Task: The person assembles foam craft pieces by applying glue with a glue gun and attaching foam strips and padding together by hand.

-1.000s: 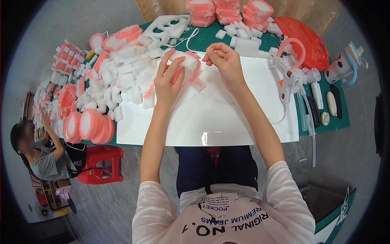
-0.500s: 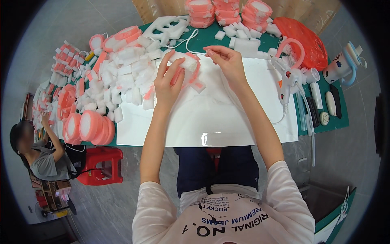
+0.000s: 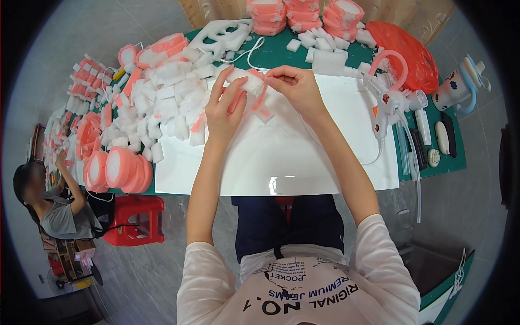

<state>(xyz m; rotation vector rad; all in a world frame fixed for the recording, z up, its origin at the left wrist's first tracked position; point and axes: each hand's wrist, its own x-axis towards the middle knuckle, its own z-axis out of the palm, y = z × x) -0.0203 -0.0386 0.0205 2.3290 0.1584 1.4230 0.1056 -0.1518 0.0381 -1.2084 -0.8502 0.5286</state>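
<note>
My left hand (image 3: pixel 223 114) is curled around a pink-and-white foam piece (image 3: pixel 252 85) above the white board (image 3: pixel 260 154). The piece has a white block on top, a pink rim and a small square tab (image 3: pixel 264 115) sticking out toward me. From the right, my right hand (image 3: pixel 298 91) pinches at the pink rim with thumb and fingertips. Part of the piece is hidden behind my left fingers. Just left of my left hand lies a heap of white foam blocks (image 3: pixel 173 89).
Pink-rimmed foam rounds (image 3: pixel 123 167) sit at the left front, with more stacked at the back (image 3: pixel 266 19). On the right are a glue gun (image 3: pixel 382 105), a red plastic bag (image 3: pixel 403 54) and a tumbler (image 3: pixel 452 92). A co-worker (image 3: pixel 62 203) sits far left beside a red stool (image 3: pixel 135 219).
My right hand has moved slightly left and down, from beside the foam piece onto its rim. My left hand keeps its hold with little movement.
</note>
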